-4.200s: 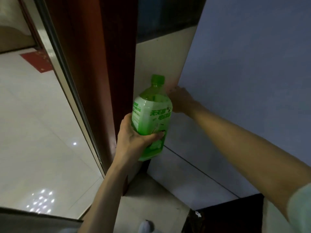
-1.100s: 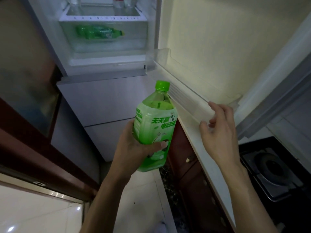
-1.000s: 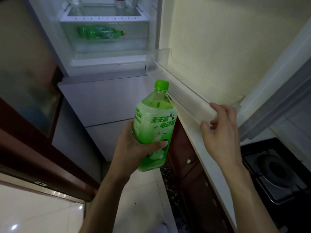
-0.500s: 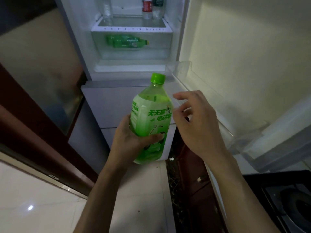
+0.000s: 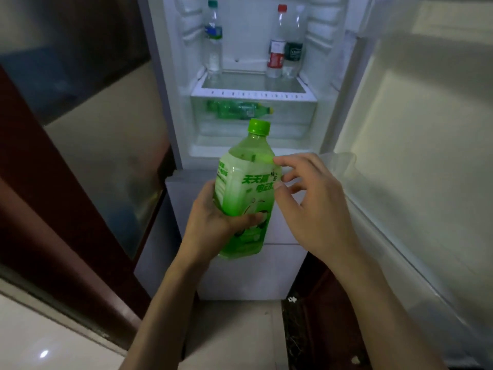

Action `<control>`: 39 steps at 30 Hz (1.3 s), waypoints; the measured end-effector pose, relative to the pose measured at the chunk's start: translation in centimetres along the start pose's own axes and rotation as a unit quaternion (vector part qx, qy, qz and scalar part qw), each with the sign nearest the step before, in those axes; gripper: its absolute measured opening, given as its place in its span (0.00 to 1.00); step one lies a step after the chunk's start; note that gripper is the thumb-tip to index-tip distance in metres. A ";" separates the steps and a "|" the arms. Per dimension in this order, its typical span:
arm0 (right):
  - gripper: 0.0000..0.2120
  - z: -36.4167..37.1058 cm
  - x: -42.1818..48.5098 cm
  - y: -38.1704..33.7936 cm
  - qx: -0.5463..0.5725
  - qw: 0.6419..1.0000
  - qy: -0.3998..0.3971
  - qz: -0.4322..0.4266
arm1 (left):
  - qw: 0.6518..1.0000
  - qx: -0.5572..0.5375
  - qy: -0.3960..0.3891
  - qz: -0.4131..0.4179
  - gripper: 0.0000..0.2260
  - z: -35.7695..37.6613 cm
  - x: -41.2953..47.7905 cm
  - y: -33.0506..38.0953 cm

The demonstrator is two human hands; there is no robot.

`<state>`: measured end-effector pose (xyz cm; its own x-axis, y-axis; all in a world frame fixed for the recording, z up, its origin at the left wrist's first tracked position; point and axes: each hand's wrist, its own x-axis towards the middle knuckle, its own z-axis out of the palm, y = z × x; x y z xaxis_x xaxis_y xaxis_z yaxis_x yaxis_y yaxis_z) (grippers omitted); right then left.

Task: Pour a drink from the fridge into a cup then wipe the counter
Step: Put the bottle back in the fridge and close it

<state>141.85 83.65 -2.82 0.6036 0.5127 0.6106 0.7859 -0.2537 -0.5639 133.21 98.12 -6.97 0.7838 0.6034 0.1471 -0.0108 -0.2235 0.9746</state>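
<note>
Open fridge [image 5: 184,76]: one shelf, one drawer, four bottles.

We see the glass shelf [image 5: 253,94] carrying three upright bottles: a blue-labelled bottle [image 5: 213,41] at its left rear, and at the right rear a red-labelled bottle [image 5: 276,49] just beside a dark-labelled bottle [image 5: 294,50]. Under that shelf we find a clear drawer [image 5: 296,116] holding a green bottle [image 5: 237,110] that lies on its side, cap pointing right. Below the fridge we make out a pale tiled floor [image 5: 234,337].
</note>
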 end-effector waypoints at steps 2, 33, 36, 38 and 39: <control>0.14 1.0 2.6 0.0 -0.009 1.000 0.016 0.001 | 1.000 -0.013 -0.007 0.009 0.27 -0.8 3.0 0.4; 0.13 7.5 32.1 9.9 0.015 0.989 0.144 -0.012 | 0.995 -0.023 -0.004 0.097 0.30 1.1 35.8 5.8; 0.15 8.0 33.4 10.9 0.030 0.984 0.174 -0.012 | 0.993 -0.011 -0.004 0.116 0.33 1.9 38.9 6.1; 0.18 8.7 34.1 11.7 0.030 0.984 0.177 -0.010 | 0.991 -0.001 -0.004 0.135 0.38 2.3 41.0 5.8; 0.19 9.1 34.5 12.2 0.028 0.984 0.176 -0.010 | 0.989 0.000 -0.007 0.146 0.40 2.5 42.0 5.6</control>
<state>171.00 105.71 6.32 0.6056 0.1982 0.7707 0.7949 -0.1962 -0.5742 167.62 120.30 4.23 0.7553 0.5025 0.4208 -0.2388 -0.3869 0.8907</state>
